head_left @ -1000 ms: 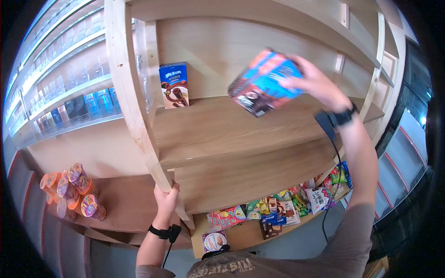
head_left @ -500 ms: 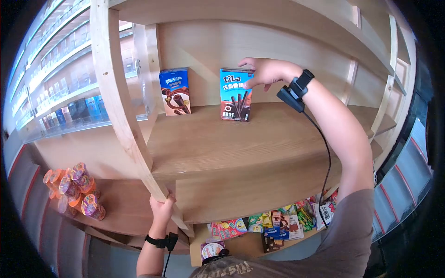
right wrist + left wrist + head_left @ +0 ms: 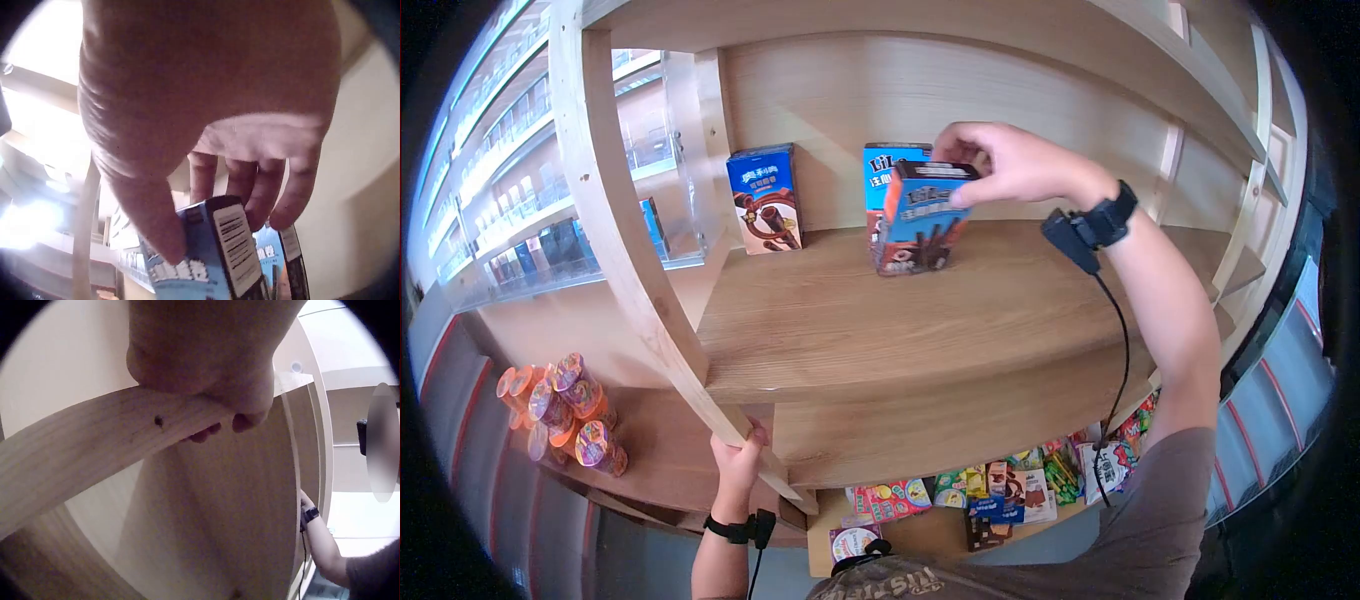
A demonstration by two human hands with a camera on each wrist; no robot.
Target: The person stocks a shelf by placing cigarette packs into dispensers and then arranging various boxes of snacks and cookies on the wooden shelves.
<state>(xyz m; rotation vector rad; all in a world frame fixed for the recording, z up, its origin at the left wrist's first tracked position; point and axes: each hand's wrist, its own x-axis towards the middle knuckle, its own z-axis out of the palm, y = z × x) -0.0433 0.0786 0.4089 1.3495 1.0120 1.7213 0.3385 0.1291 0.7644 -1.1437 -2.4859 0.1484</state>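
My right hand [image 3: 1025, 165] pinches the top of a blue LiLa biscuit stick box [image 3: 925, 225], thumb in front and fingers behind. That box is tilted and overlaps a second LiLa box [image 3: 882, 170] standing upright behind it on the middle shelf. The right wrist view shows the thumb on the held box's blue face [image 3: 187, 250], beside its barcode; the other box [image 3: 290, 256] is just past the fingertips. To the left, a dark blue wafer roll box [image 3: 765, 200] stands upright. My left hand [image 3: 738, 455] grips the lower end of the wooden post [image 3: 655, 310].
Several orange-lidded snack cups [image 3: 565, 410] are grouped on the lower left shelf [image 3: 665, 440]. Below the right shelves lie candy packets and small boxes [image 3: 1000, 490]. A lit clear display rack [image 3: 500, 170] is at the left. A cable [image 3: 1125, 370] hangs from my right wrist.
My right hand brought the LiLa boxes leftward and down onto the shelf. Two boxes now show; the front one has come forward, tilted, from the rear one. The left hand keeps gripping the post.
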